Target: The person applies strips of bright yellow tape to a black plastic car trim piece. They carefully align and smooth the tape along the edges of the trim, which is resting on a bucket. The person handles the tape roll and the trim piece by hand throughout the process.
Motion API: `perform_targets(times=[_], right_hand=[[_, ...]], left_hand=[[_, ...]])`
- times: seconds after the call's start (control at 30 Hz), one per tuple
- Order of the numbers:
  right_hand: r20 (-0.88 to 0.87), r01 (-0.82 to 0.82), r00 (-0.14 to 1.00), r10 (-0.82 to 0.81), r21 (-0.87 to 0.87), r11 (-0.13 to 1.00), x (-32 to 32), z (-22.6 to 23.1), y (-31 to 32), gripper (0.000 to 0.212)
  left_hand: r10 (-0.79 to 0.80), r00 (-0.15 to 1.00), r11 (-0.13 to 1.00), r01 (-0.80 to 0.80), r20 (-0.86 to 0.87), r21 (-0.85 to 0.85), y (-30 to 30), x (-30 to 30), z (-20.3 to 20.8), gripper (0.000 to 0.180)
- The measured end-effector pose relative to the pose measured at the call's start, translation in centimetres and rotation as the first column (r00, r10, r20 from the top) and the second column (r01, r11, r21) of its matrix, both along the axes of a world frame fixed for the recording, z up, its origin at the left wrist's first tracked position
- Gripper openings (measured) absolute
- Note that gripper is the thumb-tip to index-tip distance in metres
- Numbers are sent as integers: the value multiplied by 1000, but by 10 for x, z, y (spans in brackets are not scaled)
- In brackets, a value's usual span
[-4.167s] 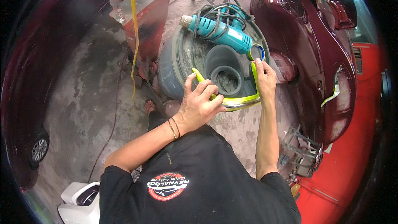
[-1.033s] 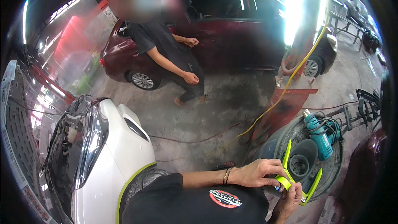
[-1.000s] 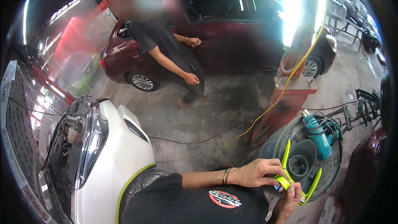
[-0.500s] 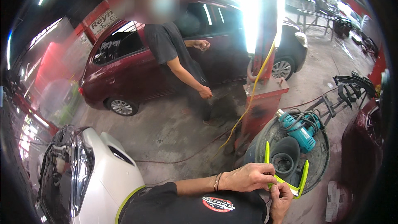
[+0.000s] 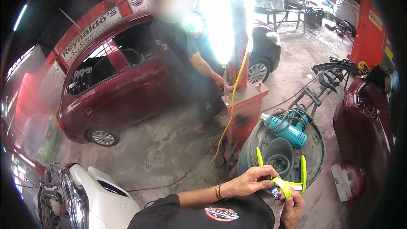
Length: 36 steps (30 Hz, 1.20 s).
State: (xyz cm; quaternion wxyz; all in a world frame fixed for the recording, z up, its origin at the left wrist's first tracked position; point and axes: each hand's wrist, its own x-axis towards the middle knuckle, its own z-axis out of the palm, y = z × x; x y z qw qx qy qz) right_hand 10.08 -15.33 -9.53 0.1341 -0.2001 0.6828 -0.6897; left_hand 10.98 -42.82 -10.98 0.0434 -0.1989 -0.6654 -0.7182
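My left hand (image 5: 250, 181) reaches in from the left, thumb and fingers pinching a neon-yellow strip (image 5: 282, 186) that curls into a loop. Lower down, the fingers of my right hand (image 5: 293, 208) close on the same strip. A small blue-and-white patterned piece (image 5: 274, 193) shows beneath the loop, partly covered by my fingers. Just beyond both hands is a neon-yellow U-shaped trim piece (image 5: 303, 173), its two arms pointing away from me. My hands hide part of its base, so how it joins the strip cannot be seen.
A dusty round drum top (image 5: 316, 157) holds a teal heat gun (image 5: 292, 132), coiled cords and a dark grey nozzle-like part (image 5: 278, 154). A red post (image 5: 241, 110) carries bright lamps and a yellow cable (image 5: 235, 97). Another person (image 5: 178, 46) stands by a maroon car (image 5: 123, 97); a white car (image 5: 101, 195) is lower left.
The view has turned, shifting the surroundings. A yellow loop now stands up between my hands, with a patterned piece showing under it. The other person has lowered a raised hand and is by the post.
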Motion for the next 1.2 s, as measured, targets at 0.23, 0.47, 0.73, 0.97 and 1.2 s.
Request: perform_targets(times=[0.23,0.47,0.73,0.97,1.2], right_hand=[[70,178,982,-173,-75,981,17,8,-8,31],[183,131,977,-109,-114,985,24,9,-13,16],[191,133,977,-97,-185,974,26,15,-7,17],[141,203,973,-184,-141,969,19,24,-16,23],[-117,88,992,-53,315,945,-10,43,19,30]], left_hand=[[-44,985,917,-26,-166,-399,5,-7,34,46],[-51,920,876,-145,-388,-460,15,-10,50,46],[47,965,940,-130,-258,-316,18,-6,52,35],[30,990,988,-9,135,-153,13,-8,30,24],[-193,952,942,247,236,-228,11,5,18,48]])
